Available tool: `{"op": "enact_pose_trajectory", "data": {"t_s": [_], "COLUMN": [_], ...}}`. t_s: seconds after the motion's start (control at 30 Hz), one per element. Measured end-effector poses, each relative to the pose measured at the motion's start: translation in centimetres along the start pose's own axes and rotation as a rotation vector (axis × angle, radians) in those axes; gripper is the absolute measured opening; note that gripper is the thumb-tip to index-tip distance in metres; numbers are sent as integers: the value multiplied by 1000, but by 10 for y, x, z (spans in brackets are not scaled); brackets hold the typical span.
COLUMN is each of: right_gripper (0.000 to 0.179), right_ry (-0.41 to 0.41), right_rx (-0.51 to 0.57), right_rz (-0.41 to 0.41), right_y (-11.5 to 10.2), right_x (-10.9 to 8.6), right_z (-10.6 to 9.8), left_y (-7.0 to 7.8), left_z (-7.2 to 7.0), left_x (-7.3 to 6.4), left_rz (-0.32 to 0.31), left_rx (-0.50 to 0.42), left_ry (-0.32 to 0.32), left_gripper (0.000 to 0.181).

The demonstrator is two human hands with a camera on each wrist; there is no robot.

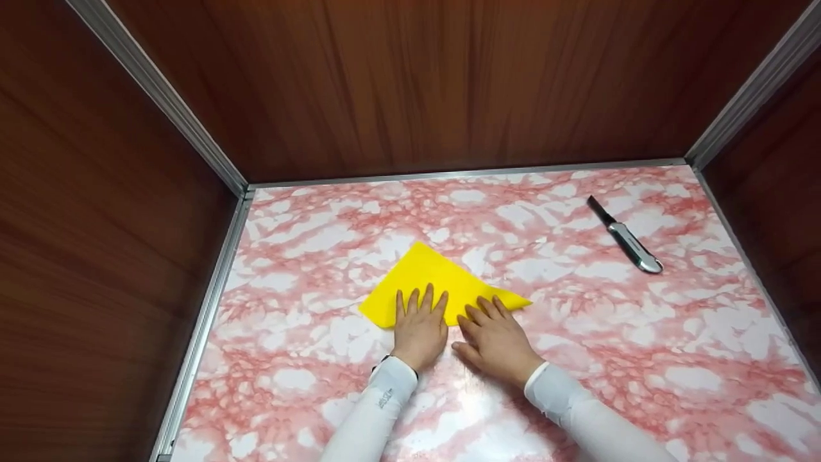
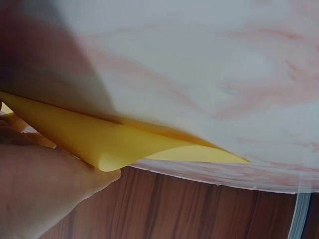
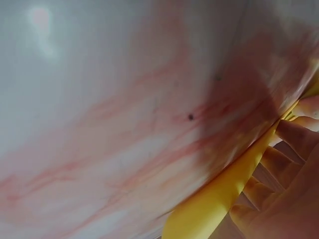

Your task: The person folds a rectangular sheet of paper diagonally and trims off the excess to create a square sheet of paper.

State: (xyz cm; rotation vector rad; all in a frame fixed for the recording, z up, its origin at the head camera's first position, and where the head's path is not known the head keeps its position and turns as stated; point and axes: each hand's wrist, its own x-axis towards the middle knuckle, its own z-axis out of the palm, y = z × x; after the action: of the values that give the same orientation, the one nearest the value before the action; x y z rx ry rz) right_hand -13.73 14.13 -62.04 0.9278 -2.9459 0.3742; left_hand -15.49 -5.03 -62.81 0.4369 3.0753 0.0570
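Observation:
A yellow sheet of paper (image 1: 423, 273), folded over with its near edge bulging, lies on the marbled table. My left hand (image 1: 421, 330) rests on its near middle with fingers spread straight. To the right, my right hand (image 1: 500, 340) touches the near edge with its fingertips, close to the pointed right corner. In the left wrist view the folded paper (image 2: 124, 144) shows a loose, rounded fold beside the left hand (image 2: 45, 189). Along the right hand (image 3: 289, 184) in the right wrist view, the fold of the paper (image 3: 214, 204) runs under the fingers.
A utility knife (image 1: 625, 237) with a dark blade end and silver-grey handle lies at the back right of the red-and-white table (image 1: 288, 359). Brown wood-grain panels (image 1: 397, 83) with metal edging stand behind and on both sides.

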Motion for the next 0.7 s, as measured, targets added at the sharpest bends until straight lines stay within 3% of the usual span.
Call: {"op": "enact_pose_trajectory", "data": {"t_s": [0.2,0.43,0.7], "right_gripper": [66,63,60], "right_ry": [0,-9,-22], "right_rx": [-2,-7,10], "right_rz": [-3,-21,-9], "right_y": [0,2,2], "right_x": [1,0,0], "right_z": [0,1,0], "left_y": [5,10,8], "left_z": [-3,-1,8], "left_x": [-9,-32,-49], "left_rz": [71,155,131], "left_rx": [68,57,23], "left_ry": [31,68,83], "left_gripper": [54,53,58]}}
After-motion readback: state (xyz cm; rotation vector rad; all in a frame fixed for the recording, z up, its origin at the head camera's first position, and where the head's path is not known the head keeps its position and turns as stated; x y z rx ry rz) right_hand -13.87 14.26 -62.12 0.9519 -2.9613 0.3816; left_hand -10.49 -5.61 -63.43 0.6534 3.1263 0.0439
